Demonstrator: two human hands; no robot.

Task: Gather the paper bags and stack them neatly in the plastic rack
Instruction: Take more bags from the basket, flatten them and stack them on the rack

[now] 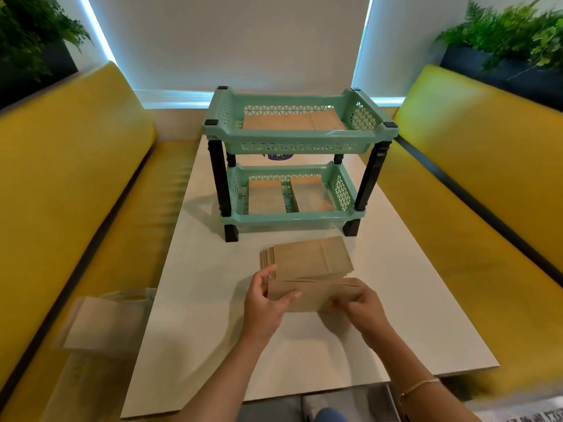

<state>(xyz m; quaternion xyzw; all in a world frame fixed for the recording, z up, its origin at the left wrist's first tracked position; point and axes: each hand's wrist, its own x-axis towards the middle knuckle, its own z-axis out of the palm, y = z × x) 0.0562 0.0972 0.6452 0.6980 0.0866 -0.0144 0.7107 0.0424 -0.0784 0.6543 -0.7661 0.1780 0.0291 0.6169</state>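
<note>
- Gripping bundle of bags (313, 295) at both ends, left hand (263, 306) and right hand (364, 307) curled closed around it.
- Risking loose sheets fanning out between fingertips.
- Lying just beyond fingers: second pile (307, 255), rack (292, 166) farther, snagging possible.

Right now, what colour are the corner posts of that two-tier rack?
Black, against mint-green baskets; the front-left corner post of the rack shows it best in the head view.

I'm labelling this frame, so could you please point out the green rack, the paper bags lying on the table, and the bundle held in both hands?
green rack (300, 138): head view, top tier's front rim.
paper bags on the table (310, 254): head view, top bag's face.
held bundle (313, 293): head view, front face.
</note>
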